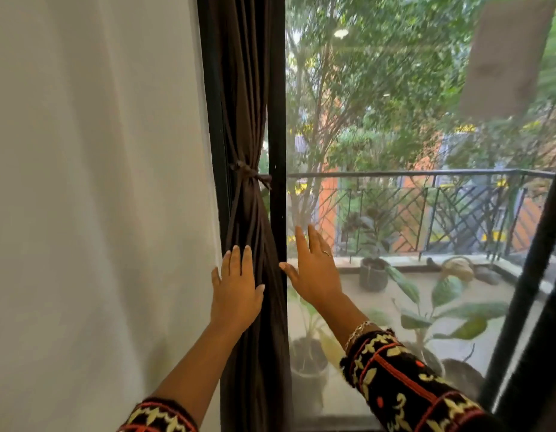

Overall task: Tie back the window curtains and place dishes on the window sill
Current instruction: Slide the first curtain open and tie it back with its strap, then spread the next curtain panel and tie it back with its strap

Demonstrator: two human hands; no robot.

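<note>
The dark curtain (250, 151) hangs bunched at the window's left edge, its tie (250, 175) knotted; left hand (236, 291) and right hand (314, 275) hover spread, gripping nothing. Tying seems done here; dishes, unseen, look next

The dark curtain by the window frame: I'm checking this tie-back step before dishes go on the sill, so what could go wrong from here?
1. The tie is thin and knotted high on the dark curtain; the left hand pressing the folds below could tug it loose.
2. The right hand is spread open near the glass and may smudge or bump it.
3. No dishes or sill show in this view, so that step cannot be checked.
</note>
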